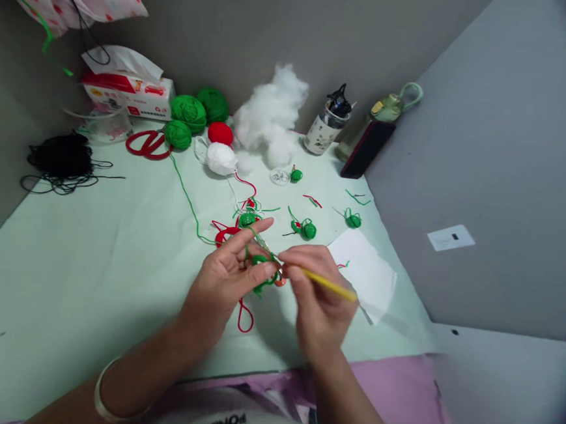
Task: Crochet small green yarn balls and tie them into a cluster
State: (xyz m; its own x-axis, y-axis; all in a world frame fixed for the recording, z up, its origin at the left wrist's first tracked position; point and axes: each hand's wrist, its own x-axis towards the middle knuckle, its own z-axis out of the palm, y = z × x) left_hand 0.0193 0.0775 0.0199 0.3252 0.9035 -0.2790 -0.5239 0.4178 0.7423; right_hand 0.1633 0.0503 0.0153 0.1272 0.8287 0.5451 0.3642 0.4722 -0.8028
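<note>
My left hand [232, 270] pinches a small piece of green crochet work [260, 287] between thumb and fingers, its index finger stretched out. Green yarn [186, 194] runs from a ball at the back to this hand. My right hand [323, 293] grips a crochet hook with a yellow handle [329, 284], its tip at the green piece. Something small and orange-red [280, 282] shows beside the tip; I cannot make out what it is. Red yarn [245, 317] loops out below my left hand. Just beyond the fingers lies a small green and red crocheted piece [248, 218].
Green yarn balls [189, 113], white stuffing [273, 116], red scissors [147, 144] and a tissue box [130, 95] stand at the back. Black yarn [62, 159] lies left. Small green crocheted pieces [308, 229] and white paper [369, 274] lie right, below a phone [369, 150] against a bottle [388, 108].
</note>
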